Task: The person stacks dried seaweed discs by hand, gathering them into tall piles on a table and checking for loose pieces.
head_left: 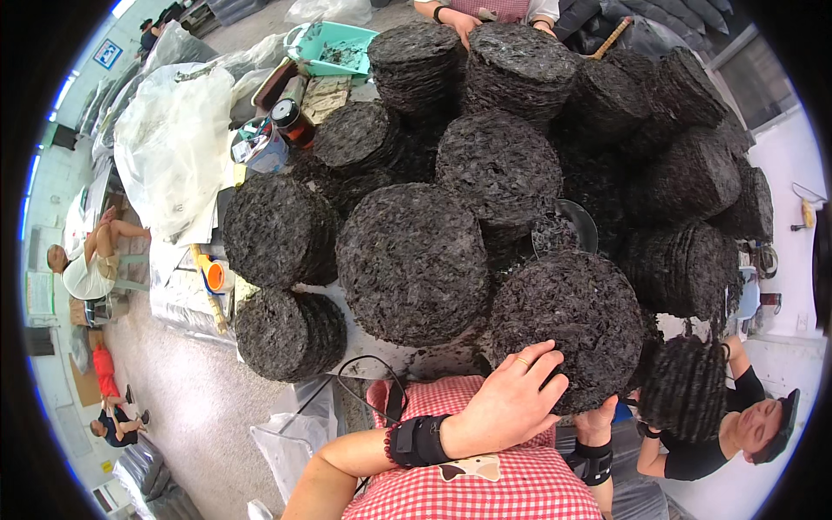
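A round, dark dried seaweed disc [568,325] tops the pile right in front of me. My left hand [511,394], with a ring and a black wrist band, lies palm down on its near left part, fingers stretched out. At the near right rim, my right hand [596,420] grips the same disc, thumb up; some of its fingers are hidden below the edge. Left of it stands another broad seaweed stack [412,264], with a third stack [498,169] behind. A round bowl [579,224] with seaweed scraps sits just beyond my disc.
More seaweed stacks [282,230] crowd the table. A teal basin [334,50], a dark-lidded jar [292,121] and a bucket [260,147] stand at the far left. A co-worker's hands [464,26] touch a far stack; a person at right holds a seaweed stack [685,390].
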Demonstrator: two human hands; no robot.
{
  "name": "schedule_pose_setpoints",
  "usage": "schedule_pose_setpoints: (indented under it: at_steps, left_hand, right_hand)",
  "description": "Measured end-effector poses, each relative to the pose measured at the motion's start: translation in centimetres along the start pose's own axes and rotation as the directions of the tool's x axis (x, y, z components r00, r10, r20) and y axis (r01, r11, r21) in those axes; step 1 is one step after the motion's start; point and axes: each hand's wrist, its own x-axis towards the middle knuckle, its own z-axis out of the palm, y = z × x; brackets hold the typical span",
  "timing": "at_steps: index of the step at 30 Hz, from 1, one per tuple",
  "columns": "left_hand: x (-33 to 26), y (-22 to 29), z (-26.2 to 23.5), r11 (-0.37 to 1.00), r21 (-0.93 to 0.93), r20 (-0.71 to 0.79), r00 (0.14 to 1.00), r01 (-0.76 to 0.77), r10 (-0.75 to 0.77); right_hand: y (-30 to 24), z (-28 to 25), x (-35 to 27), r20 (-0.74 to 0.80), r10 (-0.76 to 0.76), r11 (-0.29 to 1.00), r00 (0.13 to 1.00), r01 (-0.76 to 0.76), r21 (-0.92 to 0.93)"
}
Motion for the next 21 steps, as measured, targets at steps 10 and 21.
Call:
schedule_pose_setpoints:
  at_steps: [10,21]
  left_hand:
    - [0.34,0.39,-0.27,0.989,-0.068,-0.105,0.985,0.13,-0.137]
    - [0.08,0.18,-0.13,0.991,-0.098,-0.101,0.99,0.09,-0.1]
  right_hand:
    - [-0.03,0.91,0.81,0.076,0.008,0.998,0.997,-0.002,-0.07]
    - [0.08,1.04,0.54,0.003,-0.032,0.995,0.999,0.032,-0.092]
